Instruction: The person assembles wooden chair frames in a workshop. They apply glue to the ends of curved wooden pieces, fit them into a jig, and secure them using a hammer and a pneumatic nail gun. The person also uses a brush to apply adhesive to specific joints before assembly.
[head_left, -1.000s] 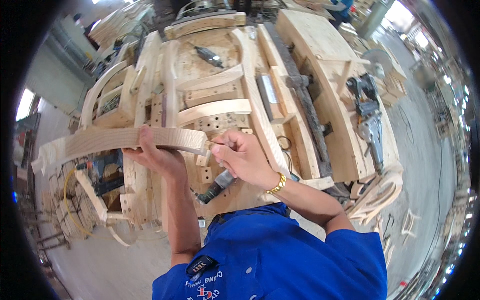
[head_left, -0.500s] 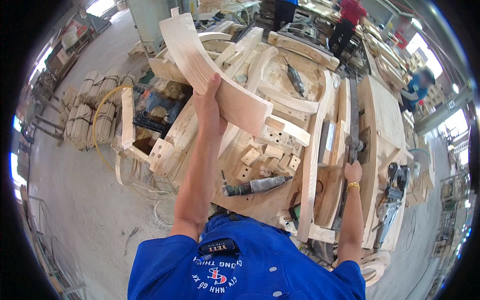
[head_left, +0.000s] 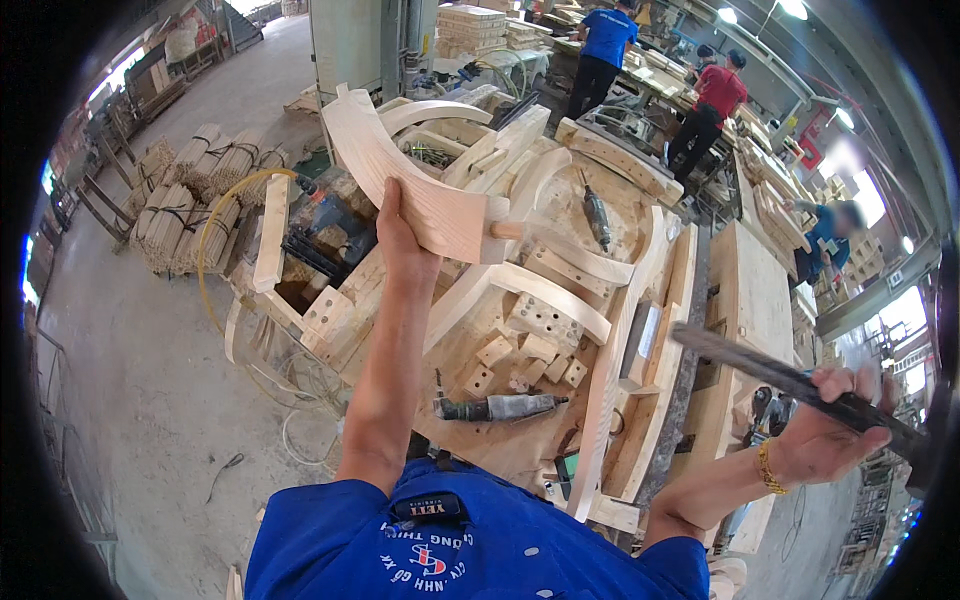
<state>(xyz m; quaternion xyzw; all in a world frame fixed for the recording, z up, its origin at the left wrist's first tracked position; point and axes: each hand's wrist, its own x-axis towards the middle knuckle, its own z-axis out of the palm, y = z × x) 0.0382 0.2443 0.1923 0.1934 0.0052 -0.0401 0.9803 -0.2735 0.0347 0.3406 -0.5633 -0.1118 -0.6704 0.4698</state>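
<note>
My left hand (head_left: 405,245) is closed round a curved, pale wooden board (head_left: 425,195), with the thumb along its front face. The board is held up above the workbench (head_left: 400,400). A short round peg (head_left: 508,230) sticks out of its right end. Out to the right, my right hand (head_left: 835,425) is wrapped round the dark shaft of a hammer (head_left: 750,365). The shaft points toward the bench, and the hammer's heavy end beyond my hand is partly lost in the dark rim. Below the board lies a curved wooden rail (head_left: 555,290).
An air tool (head_left: 500,408) lies near the bench front, close to several small drilled wood blocks (head_left: 535,348). Another power tool (head_left: 596,215) rests farther back. Bundled sticks (head_left: 190,205) and a yellow hose (head_left: 207,250) are at left. Co-workers (head_left: 715,100) stand at the back and right.
My right hand has lifted the hammer off the long bench rail and swung it up and right. The board in my left hand has tilted flatter, bringing its end peg into view.
</note>
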